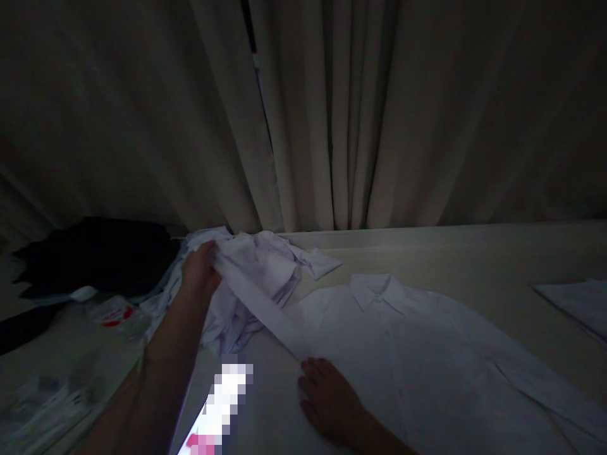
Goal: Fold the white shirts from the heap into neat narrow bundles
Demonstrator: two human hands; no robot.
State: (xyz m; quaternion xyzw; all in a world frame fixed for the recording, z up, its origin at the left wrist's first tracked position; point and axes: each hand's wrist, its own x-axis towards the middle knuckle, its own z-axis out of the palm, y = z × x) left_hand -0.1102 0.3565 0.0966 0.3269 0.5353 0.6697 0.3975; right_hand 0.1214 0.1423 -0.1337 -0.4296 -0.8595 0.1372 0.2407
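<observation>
White shirt (pixel 427 354) spread flat on the counter (pixel 474 246), sleeve (pixel 265 303) lifted.
Our left hand (pixel 202 268) grips that sleeve; our right hand (pixel 327 395) lies open, pinning the shirt.

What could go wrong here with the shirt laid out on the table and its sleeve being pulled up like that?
The left hand lifts the sleeve of the white shirt while the right hand presses flat by its edge. A harder pull might drag the shirt askew and crease it. The sleeve also passes close to the heap of white clothes, so it could snag or pull some along. The dim light may hide wrinkles.
</observation>
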